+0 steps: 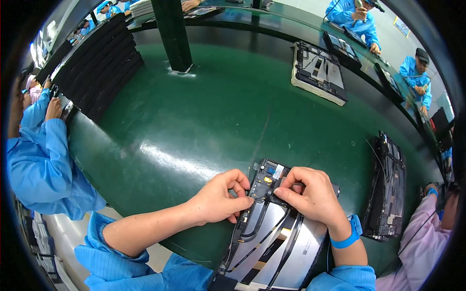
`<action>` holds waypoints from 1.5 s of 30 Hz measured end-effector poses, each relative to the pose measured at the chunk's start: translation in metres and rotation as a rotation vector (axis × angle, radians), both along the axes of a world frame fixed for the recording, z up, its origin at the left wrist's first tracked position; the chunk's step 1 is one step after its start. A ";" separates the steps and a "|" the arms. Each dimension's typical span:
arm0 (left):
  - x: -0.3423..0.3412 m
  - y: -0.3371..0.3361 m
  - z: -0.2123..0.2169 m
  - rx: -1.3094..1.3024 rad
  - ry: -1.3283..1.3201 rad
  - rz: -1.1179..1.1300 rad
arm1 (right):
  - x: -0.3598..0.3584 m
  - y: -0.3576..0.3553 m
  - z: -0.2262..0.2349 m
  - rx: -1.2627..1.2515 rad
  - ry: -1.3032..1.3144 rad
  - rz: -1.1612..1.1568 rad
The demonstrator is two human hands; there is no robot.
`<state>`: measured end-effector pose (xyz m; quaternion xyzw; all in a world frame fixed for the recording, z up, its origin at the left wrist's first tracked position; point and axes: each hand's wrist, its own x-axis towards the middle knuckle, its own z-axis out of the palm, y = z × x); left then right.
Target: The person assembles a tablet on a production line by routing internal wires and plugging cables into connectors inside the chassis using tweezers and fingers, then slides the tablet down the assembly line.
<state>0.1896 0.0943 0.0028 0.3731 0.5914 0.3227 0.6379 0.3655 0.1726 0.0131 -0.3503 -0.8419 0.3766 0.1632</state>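
Observation:
An opened tablet (310, 245) lies tilted at the near edge of the green table. Its inside shows a silver battery, dark flat cables (286, 247) and a black circuit board (264, 169) at the far end. My left hand (221, 196) is at the board's left edge, fingers curled and thumb bent in, beside a thin wire. What its fingertips grip is too small to tell. Over the board, my right hand (313, 194) has thumb and forefinger pinched together; whatever is between them is hidden. A blue band (348, 237) circles my right wrist.
A stack of black trays (99, 65) stands at the far left, near a worker in blue (48, 160). More opened tablets lie on a pile (318, 72) at far right and in a stack (386, 189) nearer. A green post (172, 36) rises from the table; a pink sleeve (422, 242) is at right.

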 end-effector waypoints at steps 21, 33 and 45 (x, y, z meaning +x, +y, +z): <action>0.019 0.004 -0.004 0.087 0.036 0.003 | 0.020 -0.023 -0.006 0.195 -0.121 -0.007; 0.028 0.044 0.016 0.463 0.744 -0.368 | 0.036 -0.016 -0.019 0.168 -0.117 0.054; 0.072 0.070 0.039 0.694 1.195 -1.125 | 0.040 -0.014 -0.023 0.117 -0.047 0.077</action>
